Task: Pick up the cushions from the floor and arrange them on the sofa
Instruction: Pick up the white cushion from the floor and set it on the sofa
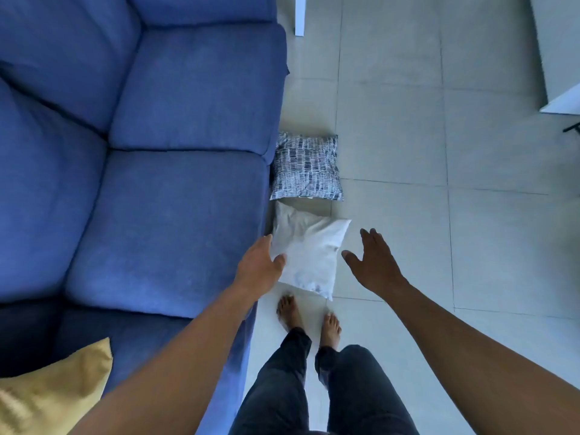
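A white cushion [309,252] lies on the tiled floor beside the blue sofa [150,183]. My left hand [260,265] touches its left edge, thumb on the fabric, fingers hidden behind it. My right hand [373,262] hovers open just right of the cushion, not touching it. A black-and-white patterned cushion [306,166] lies on the floor just beyond the white one, against the sofa front. A yellow cushion [53,390] rests on the sofa at the lower left.
My bare feet [309,320] stand right below the white cushion. Pale floor tiles [439,215] stretch to the right. A white furniture leg [299,14] stands at the top, and a white furniture edge [561,102] at the upper right.
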A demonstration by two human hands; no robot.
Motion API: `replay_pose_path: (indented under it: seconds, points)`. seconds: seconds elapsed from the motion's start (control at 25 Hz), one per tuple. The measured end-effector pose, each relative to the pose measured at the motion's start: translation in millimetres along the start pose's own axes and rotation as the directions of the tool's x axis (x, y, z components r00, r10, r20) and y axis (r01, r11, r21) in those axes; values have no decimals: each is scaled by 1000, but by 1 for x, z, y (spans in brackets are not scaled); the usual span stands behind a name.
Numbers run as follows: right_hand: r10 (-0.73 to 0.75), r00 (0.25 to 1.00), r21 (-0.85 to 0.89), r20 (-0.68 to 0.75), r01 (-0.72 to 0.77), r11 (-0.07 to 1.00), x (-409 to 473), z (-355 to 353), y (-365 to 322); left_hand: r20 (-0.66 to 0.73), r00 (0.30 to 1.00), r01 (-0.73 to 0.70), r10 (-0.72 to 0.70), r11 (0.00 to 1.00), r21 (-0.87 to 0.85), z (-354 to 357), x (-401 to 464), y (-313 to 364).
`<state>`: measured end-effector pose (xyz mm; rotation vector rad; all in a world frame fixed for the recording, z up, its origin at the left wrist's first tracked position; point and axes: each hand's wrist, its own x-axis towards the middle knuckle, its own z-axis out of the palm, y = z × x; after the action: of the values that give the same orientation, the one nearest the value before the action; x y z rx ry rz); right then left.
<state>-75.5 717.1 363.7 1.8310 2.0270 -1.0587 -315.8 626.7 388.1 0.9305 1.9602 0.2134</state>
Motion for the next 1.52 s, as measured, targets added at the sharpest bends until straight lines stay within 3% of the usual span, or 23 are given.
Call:
replay_pose_path:
  seconds: [0.2, 0.56, 0.68, 0.88, 1.04, 1.2, 1.52]
  points:
    - [137, 989, 153, 63, -145, 977, 78, 42, 29, 44, 993, 108, -109, 994, 33, 26, 99, -14]
    - [284, 945, 220, 161, -315, 923, 263, 168, 99, -29, 958, 285, -286, 958, -30, 142, 353, -78]
    - [347, 921, 269, 180, -385, 883, 322, 212, 125, -67, 909, 399, -411, 906, -137, 178, 419, -99]
    - [483, 858, 391, 175, -511, 766, 397, 283, 174, -86, 854, 447, -513, 809, -381, 233, 501, -149]
    - [511, 834, 554, 207, -531, 641, 430, 313, 196, -108, 832, 432, -544, 757, -491, 249, 532, -167]
    - [493, 800, 755, 342, -546, 362, 434, 322, 199, 41, 831, 470, -555, 660, -587, 260, 536, -187]
    - [473, 861, 835, 189, -395, 384, 360, 216, 168, 126, 881, 420, -456, 629, -654, 216, 416, -128]
